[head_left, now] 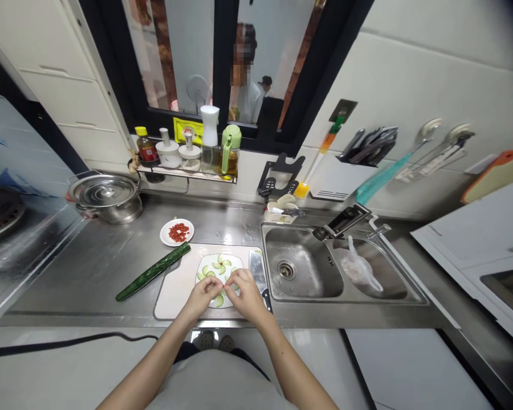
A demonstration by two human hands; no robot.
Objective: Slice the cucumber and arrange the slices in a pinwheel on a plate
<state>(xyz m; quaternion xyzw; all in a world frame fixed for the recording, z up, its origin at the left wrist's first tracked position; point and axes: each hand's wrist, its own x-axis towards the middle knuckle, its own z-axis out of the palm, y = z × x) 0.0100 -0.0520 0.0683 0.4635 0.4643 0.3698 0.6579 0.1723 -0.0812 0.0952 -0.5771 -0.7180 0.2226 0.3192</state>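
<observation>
A white plate (202,265) with several cucumber slices (219,300) arranged on it lies on a pale cutting board (173,293). Over the plate, my left hand (205,293) and my right hand (244,290) nearly meet, both with fingertips pinched. Something tiny and red shows at the right fingertips; what the left fingers hold, if anything, is hidden. A knife (257,272) rests along the board's right side. To the left, a long cucumber (151,273) lies with one end over the board, below a small white dish (165,234) of red berries (179,232).
A double sink (303,296) with a black faucet (342,222) and a plastic bag (359,267) is on the right. A lidded steel pot (122,210) stands back left. Bottles fill a wall rack (188,171). A person (248,91) shows in the window.
</observation>
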